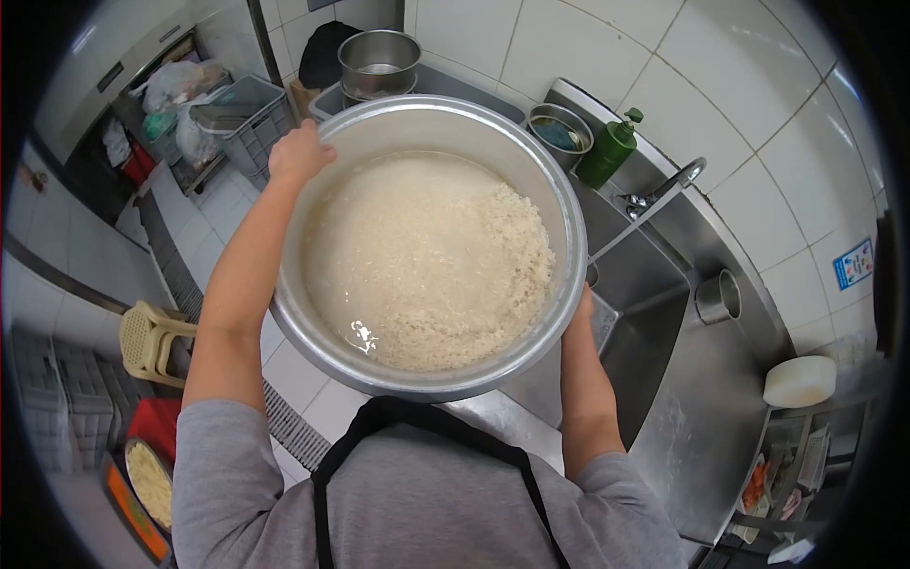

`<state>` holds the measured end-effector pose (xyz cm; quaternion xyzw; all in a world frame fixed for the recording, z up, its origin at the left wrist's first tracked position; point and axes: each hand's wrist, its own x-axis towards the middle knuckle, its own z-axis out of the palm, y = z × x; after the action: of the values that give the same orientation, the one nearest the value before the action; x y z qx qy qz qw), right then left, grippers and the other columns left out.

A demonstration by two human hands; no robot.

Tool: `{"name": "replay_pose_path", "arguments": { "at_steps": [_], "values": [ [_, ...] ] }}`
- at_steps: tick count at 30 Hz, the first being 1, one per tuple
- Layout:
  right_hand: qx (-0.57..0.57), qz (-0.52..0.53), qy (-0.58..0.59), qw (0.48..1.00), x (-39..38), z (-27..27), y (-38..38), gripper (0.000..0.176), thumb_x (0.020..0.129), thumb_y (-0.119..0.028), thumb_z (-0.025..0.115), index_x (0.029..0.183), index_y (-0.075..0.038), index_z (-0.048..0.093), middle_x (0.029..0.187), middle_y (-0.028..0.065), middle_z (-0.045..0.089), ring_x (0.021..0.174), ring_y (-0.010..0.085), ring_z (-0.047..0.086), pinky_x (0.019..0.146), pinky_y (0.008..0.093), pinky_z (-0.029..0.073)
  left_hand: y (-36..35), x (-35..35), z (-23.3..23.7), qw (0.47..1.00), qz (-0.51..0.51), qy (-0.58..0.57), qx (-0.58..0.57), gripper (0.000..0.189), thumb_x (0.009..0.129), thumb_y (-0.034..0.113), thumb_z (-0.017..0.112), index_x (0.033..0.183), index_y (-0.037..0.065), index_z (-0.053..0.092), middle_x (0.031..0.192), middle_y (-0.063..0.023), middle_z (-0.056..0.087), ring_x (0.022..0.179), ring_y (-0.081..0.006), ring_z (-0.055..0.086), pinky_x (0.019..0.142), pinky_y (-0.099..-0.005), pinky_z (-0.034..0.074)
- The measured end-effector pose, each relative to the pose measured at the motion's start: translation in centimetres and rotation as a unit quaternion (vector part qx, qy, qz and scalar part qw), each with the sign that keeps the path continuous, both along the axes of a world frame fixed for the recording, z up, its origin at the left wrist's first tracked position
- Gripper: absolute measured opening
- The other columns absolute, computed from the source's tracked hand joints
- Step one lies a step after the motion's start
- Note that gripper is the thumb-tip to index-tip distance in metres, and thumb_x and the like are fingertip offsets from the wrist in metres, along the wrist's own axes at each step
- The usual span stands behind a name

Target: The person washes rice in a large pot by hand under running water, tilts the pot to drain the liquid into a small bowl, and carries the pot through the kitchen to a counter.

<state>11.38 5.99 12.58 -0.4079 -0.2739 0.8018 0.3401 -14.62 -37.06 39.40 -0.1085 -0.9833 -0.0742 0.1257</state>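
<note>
A large round metal pot (573, 223) with rice (455, 313) and cloudy water in it is held up in front of my body, over the sink's left side. My left hand (300, 155) grips the pot's upper left rim, its fingers closed over the edge. At the lower right, my right hand (580, 308) is against the pot's outer side; its fingers are mostly hidden behind the pot. The rice is heaped towards the right, and water covers the left part.
Right of the pot are a metal sink (645, 327), a faucet (668, 185), a green pump bottle (609, 152) and a small metal bowl (559, 133). Another metal pot (379, 57) stands behind. Left are grey crates (242, 123) and a beige stool (152, 341).
</note>
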Motion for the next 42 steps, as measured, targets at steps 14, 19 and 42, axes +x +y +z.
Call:
{"name": "replay_pose_path", "arguments": {
  "at_steps": [14, 19, 42],
  "values": [
    [-0.063, -0.055, 0.009, 0.996, -1.1, -3.8, -0.4, 0.014, 0.067, -0.005, 0.054, 0.078, 0.001, 0.049, 0.073, 0.0113, 0.054, 0.063, 0.0247, 0.056, 0.054, 0.0369, 0.049, 0.6, 0.9, 0.8, 1.000, 0.014, -0.024, -0.002, 0.045, 0.067, 0.031, 0.059, 0.098, 0.001, 0.048, 0.090, -0.0196, 0.059, 0.086, -0.0320, 0.058, 0.075, -0.0395, 0.046],
    [-0.066, -0.065, -0.003, 0.996, -0.7, -1.9, -1.9, 0.015, 0.070, -0.008, 0.057, 0.080, -0.001, 0.047, 0.075, 0.0106, 0.053, 0.061, 0.0250, 0.056, 0.050, 0.0390, 0.049, 0.6, 0.7, 0.6, 1.000, 0.015, -0.011, -0.007, 0.043, 0.067, 0.031, 0.058, 0.096, 0.001, 0.048, 0.089, -0.0203, 0.059, 0.084, -0.0329, 0.058, 0.074, -0.0400, 0.046],
    [-0.078, -0.021, -0.005, 0.997, 0.3, -3.8, -1.2, 0.047, 0.067, -0.009, 0.057, 0.110, -0.008, 0.039, 0.104, 0.0126, 0.047, 0.086, 0.0303, 0.053, 0.059, 0.0431, 0.048, 0.6, 0.6, 0.4, 1.000, 0.005, -0.006, -0.008, 0.041, 0.067, 0.031, 0.059, 0.093, 0.001, 0.049, 0.086, -0.0204, 0.060, 0.082, -0.0333, 0.058, 0.072, -0.0405, 0.046]
  ]
}}
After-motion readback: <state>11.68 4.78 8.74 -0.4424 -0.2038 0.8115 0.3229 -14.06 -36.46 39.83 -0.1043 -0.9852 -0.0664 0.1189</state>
